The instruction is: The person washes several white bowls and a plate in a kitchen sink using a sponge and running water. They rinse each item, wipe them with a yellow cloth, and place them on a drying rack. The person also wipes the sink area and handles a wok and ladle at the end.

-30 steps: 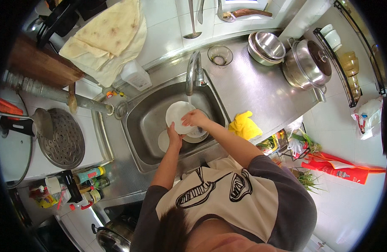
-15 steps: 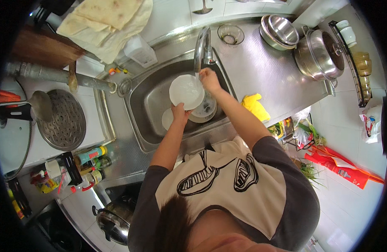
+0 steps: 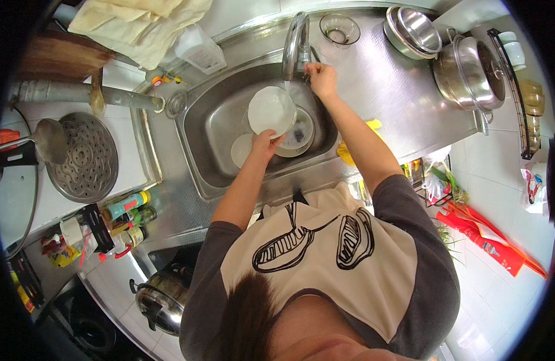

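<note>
"Up and to the right goes the right hand (image 3: 321,79): half a second ago it is just below the spout, and now it is beside the base of the faucet (image 3: 294,47)."

"Does it have hold of anything?"

"I can't tell. Its fingers are bunched and mostly curled in, with the tips near the lever, but whether they touch it doesn't show."

"What about the left hand (image 3: 267,144)?"

"That one stays closed on the near rim of the white bowl (image 3: 271,109). I see the thumb on the upper side; the other fingers are largely hidden underneath."

"Where is the bowl, exactly?"

"Held over the sink (image 3: 212,129), a little nearer the wearer than the spout and slightly to its left. Its hollow faces up toward the camera."

"Is anything lying below it?"

"Yes, a patterned dish (image 3: 302,137) with a dark patch shows to the right, resting on another pale dish, and a small white dish (image 3: 240,151) sits to the left, partly covered by the wrist."

"And on the counter (image 3: 379,90)?"

"Some yellow cloth (image 3: 345,154) lies by the sink's right edge, half behind the right forearm. Farther back are a clear glass bowl (image 3: 340,30), some nested steel bowls (image 3: 410,31) and a big steel pot (image 3: 461,75)."
</note>
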`<action>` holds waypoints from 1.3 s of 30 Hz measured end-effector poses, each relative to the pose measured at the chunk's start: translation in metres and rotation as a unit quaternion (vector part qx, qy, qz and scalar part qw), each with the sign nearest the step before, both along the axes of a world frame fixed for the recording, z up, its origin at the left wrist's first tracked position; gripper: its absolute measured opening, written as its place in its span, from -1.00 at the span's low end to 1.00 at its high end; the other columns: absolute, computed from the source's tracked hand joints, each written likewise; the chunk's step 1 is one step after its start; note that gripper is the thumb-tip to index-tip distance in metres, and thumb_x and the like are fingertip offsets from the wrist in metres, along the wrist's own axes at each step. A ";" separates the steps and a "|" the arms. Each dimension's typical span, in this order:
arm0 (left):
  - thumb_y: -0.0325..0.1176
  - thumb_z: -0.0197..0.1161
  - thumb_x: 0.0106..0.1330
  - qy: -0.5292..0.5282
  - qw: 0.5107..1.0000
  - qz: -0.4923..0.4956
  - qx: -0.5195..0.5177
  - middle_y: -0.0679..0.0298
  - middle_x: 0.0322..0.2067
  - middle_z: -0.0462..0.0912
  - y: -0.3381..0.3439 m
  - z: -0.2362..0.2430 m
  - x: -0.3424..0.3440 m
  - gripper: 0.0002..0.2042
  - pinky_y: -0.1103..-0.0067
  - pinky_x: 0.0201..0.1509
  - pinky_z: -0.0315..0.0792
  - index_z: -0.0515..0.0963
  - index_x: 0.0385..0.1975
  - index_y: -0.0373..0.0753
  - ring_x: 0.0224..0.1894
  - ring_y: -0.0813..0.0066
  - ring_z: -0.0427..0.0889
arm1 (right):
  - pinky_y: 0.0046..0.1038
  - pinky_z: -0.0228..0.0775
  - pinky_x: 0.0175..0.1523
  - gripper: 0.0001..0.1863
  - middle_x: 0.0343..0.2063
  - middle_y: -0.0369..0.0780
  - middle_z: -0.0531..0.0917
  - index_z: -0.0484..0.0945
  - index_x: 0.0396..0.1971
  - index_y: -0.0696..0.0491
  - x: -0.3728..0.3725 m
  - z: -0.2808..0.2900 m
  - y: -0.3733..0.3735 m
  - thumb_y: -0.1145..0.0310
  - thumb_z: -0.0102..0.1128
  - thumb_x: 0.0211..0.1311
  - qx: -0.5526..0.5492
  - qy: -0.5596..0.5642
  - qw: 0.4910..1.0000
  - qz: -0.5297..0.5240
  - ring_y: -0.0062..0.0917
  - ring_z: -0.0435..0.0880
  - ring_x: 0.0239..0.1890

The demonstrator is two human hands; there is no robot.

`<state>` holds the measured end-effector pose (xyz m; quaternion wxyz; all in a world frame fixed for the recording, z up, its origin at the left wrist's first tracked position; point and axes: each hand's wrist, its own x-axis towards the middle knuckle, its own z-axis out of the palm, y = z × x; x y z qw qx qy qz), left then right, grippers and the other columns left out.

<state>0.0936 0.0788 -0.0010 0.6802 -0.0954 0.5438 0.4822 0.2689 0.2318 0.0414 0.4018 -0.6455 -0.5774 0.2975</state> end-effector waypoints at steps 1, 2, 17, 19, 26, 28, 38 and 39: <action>-0.59 -0.09 0.21 -0.047 0.999 0.019 -0.016 -0.16 -0.02 0.37 -0.002 -0.010 -0.001 -0.58 0.37 -0.13 0.62 0.14 0.10 -0.48 -0.08 -0.03 0.54 | -0.49 0.40 -0.36 -0.76 -0.60 -0.18 0.65 0.65 -0.50 0.15 0.000 0.006 0.002 0.30 0.13 0.17 0.003 0.004 1.000 0.000 -0.52 0.61 -0.53; -0.56 -0.09 0.23 -0.101 0.995 0.021 -0.015 -0.15 -0.02 0.38 -0.004 -0.014 -0.002 -0.60 0.40 -0.13 0.62 0.16 0.09 -0.48 -0.07 0.00 0.53 | -0.45 0.41 -0.35 -0.78 -0.59 -0.14 0.65 0.66 -0.50 0.13 0.000 0.015 0.005 0.30 0.13 0.16 0.006 0.007 1.000 0.002 -0.44 0.62 -0.51; -0.16 0.19 0.20 -0.571 0.791 0.022 0.218 0.02 -0.19 0.55 -0.048 -0.015 0.027 -0.47 0.53 -0.23 0.60 0.28 0.13 -0.26 -0.25 0.33 0.63 | -0.33 0.45 -0.10 -0.74 -0.37 0.00 0.63 0.65 -0.33 0.05 0.032 -0.089 -0.097 0.27 0.10 0.03 -0.206 -0.141 0.948 0.198 -0.17 0.62 -0.26; -0.15 0.18 0.22 -0.600 0.759 0.020 0.252 0.04 -0.19 0.52 -0.048 -0.001 0.031 -0.38 0.53 -0.23 0.59 0.15 0.23 -0.22 -0.28 0.34 0.63 | -0.30 0.45 -0.08 -0.74 -0.35 0.01 0.62 0.64 -0.32 0.05 0.032 -0.094 -0.111 0.29 0.09 0.03 -0.194 -0.184 0.938 0.220 -0.14 0.61 -0.26; -0.13 0.16 0.23 -0.616 0.740 0.000 0.271 0.07 -0.24 0.49 -0.052 0.004 0.030 -0.31 0.56 -0.28 0.58 0.01 0.30 -0.16 -0.39 0.40 0.59 | -0.25 0.41 0.00 -0.75 -0.18 -0.02 0.58 0.62 -0.30 0.06 0.024 -0.087 -0.137 0.36 0.06 0.03 -0.165 -0.295 0.895 0.290 -0.11 0.52 -0.08; -0.13 0.15 0.23 -0.614 0.743 -0.001 0.267 0.06 -0.25 0.49 -0.052 0.001 0.028 -0.31 0.56 -0.28 0.58 0.00 0.30 -0.17 -0.39 0.40 0.58 | -0.25 0.39 0.02 -0.75 -0.14 -0.02 0.56 0.62 -0.30 0.06 0.019 -0.079 -0.141 0.37 0.06 0.01 -0.177 -0.319 0.883 0.294 -0.13 0.49 -0.03; -0.61 -0.02 0.09 -0.015 0.982 0.140 0.124 -0.01 0.07 0.24 -0.049 0.016 -0.040 -0.47 0.17 0.01 0.50 0.11 0.14 -0.34 0.06 0.02 0.37 | -0.29 0.36 0.04 -0.79 -0.12 -0.11 0.55 0.60 -0.35 0.04 -0.025 -0.077 -0.169 0.49 0.11 -0.05 -0.034 -0.236 0.923 0.303 -0.19 0.48 -0.03; -0.62 -0.04 0.10 0.059 0.977 0.164 0.120 -0.05 0.04 0.27 -0.051 0.015 -0.050 -0.50 0.20 -0.01 0.52 0.11 0.12 -0.41 0.01 0.00 0.40 | -0.30 0.37 0.04 -0.79 -0.11 -0.12 0.55 0.60 -0.35 0.04 -0.034 -0.077 -0.170 0.50 0.11 -0.06 -0.029 -0.228 0.913 0.336 -0.19 0.48 -0.03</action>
